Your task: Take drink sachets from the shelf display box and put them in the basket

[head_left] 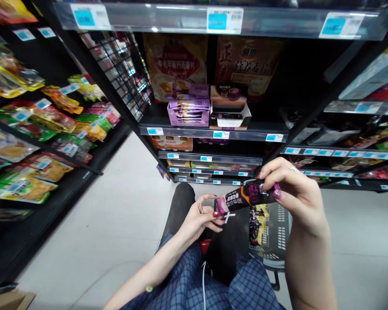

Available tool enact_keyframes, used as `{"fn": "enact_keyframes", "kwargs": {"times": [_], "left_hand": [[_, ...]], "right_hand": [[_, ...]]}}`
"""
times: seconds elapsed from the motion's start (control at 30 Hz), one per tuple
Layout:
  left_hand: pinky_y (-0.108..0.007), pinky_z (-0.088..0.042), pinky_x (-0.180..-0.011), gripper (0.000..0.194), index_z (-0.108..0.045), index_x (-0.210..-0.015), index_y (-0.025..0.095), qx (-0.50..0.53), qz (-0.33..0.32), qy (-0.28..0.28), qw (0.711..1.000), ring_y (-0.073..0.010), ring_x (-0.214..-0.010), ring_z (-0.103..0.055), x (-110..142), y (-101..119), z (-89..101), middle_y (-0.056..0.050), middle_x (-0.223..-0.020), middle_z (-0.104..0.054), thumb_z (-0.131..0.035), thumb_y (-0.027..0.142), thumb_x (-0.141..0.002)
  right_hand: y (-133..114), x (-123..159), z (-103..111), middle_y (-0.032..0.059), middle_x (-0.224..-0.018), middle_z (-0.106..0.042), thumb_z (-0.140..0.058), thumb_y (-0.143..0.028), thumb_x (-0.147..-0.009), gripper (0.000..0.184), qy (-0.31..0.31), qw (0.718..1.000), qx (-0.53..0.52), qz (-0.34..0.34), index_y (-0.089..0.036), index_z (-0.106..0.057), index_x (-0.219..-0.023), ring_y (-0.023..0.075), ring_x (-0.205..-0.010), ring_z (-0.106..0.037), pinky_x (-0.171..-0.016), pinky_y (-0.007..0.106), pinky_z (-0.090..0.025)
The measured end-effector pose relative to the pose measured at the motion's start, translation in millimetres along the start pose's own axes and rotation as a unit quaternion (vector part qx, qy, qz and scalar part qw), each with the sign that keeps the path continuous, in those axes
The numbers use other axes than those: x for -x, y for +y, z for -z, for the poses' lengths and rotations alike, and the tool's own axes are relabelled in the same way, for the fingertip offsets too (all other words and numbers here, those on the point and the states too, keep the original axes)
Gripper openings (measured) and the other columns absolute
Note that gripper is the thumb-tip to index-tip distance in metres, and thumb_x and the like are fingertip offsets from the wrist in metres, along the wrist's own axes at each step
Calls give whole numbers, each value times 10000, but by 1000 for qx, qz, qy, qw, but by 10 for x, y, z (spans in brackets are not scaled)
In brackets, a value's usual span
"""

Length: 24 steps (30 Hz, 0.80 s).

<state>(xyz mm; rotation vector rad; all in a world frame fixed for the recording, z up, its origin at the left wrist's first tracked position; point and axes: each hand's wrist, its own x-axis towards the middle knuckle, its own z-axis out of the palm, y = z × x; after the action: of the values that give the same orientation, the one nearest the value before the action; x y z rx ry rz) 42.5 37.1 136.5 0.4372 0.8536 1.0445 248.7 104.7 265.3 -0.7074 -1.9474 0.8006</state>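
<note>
Between my two hands a slim black-and-purple stick packet with white printing is stretched out above my lap. My left hand pinches its lower left end between thumb and fingers. Its upper right end is gripped by my right hand, which has a ring on one finger. Ahead on the shelf stand a purple display box full of purple packets and a dark-and-white open carton with a few dark packets low inside. Below my right forearm is a grey basket holding black and yellow small packs.
Black shelving with a price-tag rail spans the front. Large cereal bags stand behind the display boxes. Snack bags fill the rack at left, and more goods line the right shelves. A white cable hangs over my lap.
</note>
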Motion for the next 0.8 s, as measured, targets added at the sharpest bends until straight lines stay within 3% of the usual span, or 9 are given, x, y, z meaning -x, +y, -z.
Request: {"fn": "enact_keyframes", "kwargs": {"times": [0.13, 0.3, 0.67, 0.8], "left_hand": [[-281, -574, -487, 384, -605, -868, 82, -55, 17, -25, 998, -200, -534, -679, 33, -15, -19, -74, -625, -704, -808, 219, -573], [-225, -562, -544, 238, -681, -672, 57, -144, 45, -51, 987, -154, -512, -668, 111, -16, -82, -79, -585, -704, -808, 232, -572], [-248, -548, -596, 190, -716, -644, 95, -214, 48, -68, 973, -153, -542, -656, 203, 50, -191, -43, -594, -708, -783, 263, -587], [-233, -532, -597, 190, -723, -639, 99, -248, 6, -84, 965, -150, -561, -649, 196, 39, -149, -40, -608, -710, -796, 260, -570]], "right_hand": [[3, -59, 2, 9, -1025, -683, -524, -107, -836, 241, 18, 999, 25, -26, -256, -686, -935, 169, -982, -619, -847, 320, -486], [105, -163, -71, 7, -1045, -710, -577, -100, -814, 234, 36, 995, 37, -85, -245, -697, -953, 163, -1016, -643, -868, 300, -517], [388, -273, -187, 41, -995, -723, -575, -146, -800, 158, 32, 991, -11, -130, -193, -706, -875, 195, -984, -659, -875, 368, -523], [547, -288, -232, 42, -953, -735, -616, -180, -763, 118, 36, 983, -59, -171, -185, -713, -831, 194, -954, -669, -872, 356, -517]]}}
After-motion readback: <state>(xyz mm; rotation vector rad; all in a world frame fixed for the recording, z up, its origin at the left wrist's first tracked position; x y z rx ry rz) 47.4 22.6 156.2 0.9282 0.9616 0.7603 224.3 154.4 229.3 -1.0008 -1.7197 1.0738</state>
